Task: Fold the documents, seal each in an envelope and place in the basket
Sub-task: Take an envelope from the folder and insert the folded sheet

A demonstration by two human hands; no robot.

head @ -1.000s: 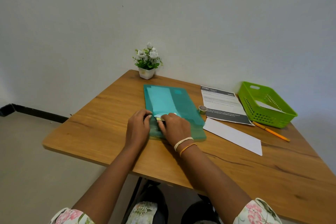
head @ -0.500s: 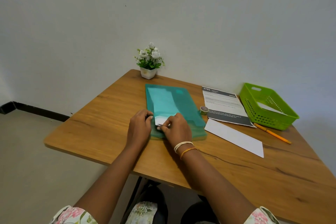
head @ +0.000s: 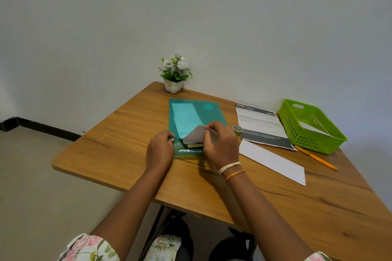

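Seen from the head camera, a printed document [head: 262, 126] lying flat on the wooden counter [head: 212, 186] bears the number "2703" in its dark header; the smaller print is too fine to read. Just right of it a green slotted basket [head: 314, 140] holds a white sheet or envelope on its floor. A teal translucent folder [head: 186, 116] lies at centre with pale sheets showing through it. The right hand [head: 218, 144], cord bracelets at the wrist, pinches the lifted corner of a white paper [head: 194, 135] at the folder's near opening, fingers curled. The left hand [head: 160, 150] presses on the folder's near left corner, fingers bent down over it. A white envelope [head: 273, 162] lies between the right hand and an orange pencil [head: 316, 158]; a small tape roll [head: 237, 129] stands beside the document. A potted flower [head: 175, 74] sits at the far edge against the wall. Bare wood runs along the counter's near and left edges.
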